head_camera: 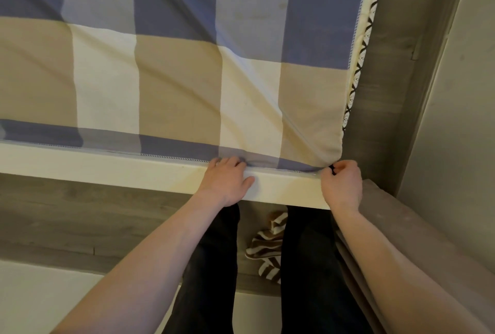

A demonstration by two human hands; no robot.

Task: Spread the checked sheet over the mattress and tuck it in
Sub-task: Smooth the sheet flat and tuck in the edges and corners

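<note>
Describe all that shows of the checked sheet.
The checked sheet, cloth in blue, grey, beige and cream squares with stitched hems, lies spread over the mattress, creased toward its near right corner. The right hand pinches that corner; the left hand curls its fingers onto the near hem along the white bed rail.
</note>
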